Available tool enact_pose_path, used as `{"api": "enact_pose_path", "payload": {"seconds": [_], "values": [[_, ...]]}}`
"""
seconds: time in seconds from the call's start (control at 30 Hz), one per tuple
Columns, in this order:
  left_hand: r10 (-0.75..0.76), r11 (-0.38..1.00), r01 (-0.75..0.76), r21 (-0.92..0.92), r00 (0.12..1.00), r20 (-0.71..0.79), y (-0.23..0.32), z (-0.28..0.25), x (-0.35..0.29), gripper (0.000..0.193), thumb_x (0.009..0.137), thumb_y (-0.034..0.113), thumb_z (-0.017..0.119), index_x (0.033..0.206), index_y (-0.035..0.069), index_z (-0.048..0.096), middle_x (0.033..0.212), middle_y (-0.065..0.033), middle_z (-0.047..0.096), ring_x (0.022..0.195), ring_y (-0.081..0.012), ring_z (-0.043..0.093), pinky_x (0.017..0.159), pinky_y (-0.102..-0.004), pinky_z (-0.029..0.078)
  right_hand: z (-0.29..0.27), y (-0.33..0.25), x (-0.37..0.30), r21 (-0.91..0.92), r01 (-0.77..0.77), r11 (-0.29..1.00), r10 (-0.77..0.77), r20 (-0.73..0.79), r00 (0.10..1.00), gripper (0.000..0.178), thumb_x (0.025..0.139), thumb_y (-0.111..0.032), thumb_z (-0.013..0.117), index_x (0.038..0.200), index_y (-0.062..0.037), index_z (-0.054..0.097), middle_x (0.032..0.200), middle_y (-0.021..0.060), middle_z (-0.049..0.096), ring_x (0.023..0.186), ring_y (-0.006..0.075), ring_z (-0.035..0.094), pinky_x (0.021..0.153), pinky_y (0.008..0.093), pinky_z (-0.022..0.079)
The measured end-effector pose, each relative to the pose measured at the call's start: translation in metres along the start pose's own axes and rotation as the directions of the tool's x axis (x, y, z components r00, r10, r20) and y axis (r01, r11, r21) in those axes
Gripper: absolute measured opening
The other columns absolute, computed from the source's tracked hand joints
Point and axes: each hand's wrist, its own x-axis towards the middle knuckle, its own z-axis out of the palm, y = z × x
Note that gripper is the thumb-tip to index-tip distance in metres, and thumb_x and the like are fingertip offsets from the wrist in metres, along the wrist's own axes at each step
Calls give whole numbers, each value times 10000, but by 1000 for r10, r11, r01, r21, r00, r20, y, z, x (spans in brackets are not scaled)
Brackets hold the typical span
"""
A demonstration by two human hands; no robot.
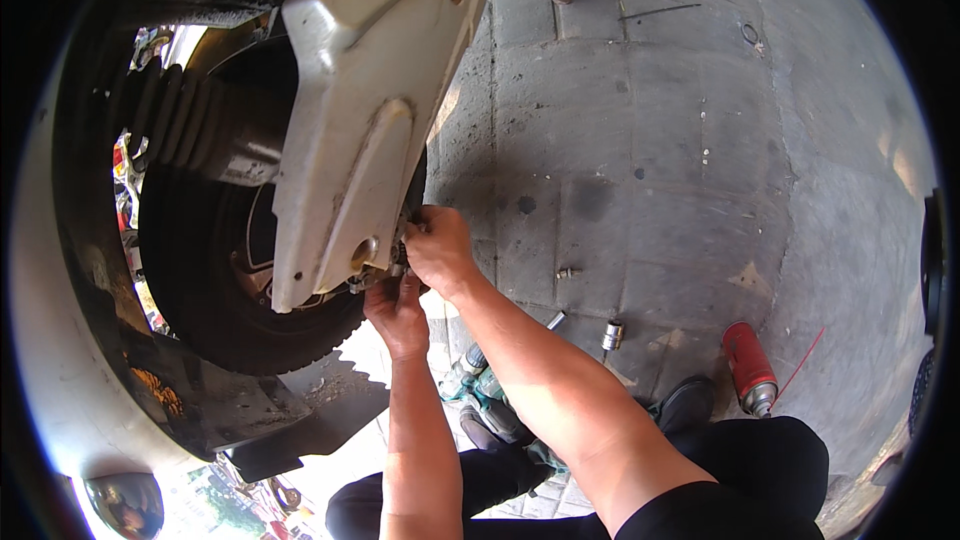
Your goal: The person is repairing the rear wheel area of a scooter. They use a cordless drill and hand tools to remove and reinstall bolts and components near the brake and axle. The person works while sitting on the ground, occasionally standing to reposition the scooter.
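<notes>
Head camera: worn fisheye, looking steeply down
Left hand (398,318) and right hand (441,252): near, just left of centre
Paving (690,210): farther below, rightward

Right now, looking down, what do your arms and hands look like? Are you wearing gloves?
No gloves: the left hand and right hand are bare. I see no watch or bracelet on either wrist. The left forearm and right forearm are bare too. A plain black sleeve covers the upper right arm; no left sleeve shows.
</notes>
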Motion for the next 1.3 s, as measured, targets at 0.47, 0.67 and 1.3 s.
{"api": "enact_pose_path", "payload": {"seconds": [0.47, 0.67, 1.3], "values": [[-44, 996, 50, 80, 996, -77, -5, -2, -13, 173, 936, 82, 612, 1050, -48, 624, 812, -74, 654, 622, -123, 608, 583, -278, 548, -26, -17, 6, 11, 6, 1000, -9, 256, 967, 273, 858, -189, 652, 1002, 39, 695, 871, 197, 715, 807, 265, 675, 754, 362, 496], [-31, 999, 32, 34, 999, -25, -18, -13, -4, 112, 942, 73, 609, 999, -16, 643, 770, -64, 638, 606, -114, 594, 551, -267, 512, -20, -19, 0, -97, 68, 993, -49, 190, 981, 272, 859, -175, 648, 996, 56, 694, 844, 188, 712, 755, 206, 646, 722, 354, 490], [-145, 909, 198, -368, 975, 167, -27, -16, 7, 128, 973, 202, 590, 929, 85, 615, 686, -23, 569, 582, -135, 539, 553, -287, 470, -16, -27, -9, -26, -81, 996, 85, 240, 967, 201, 932, -154, 602, 1056, 0, 640, 911, 94, 668, 787, 205, 646, 655, 354, 532]]}}
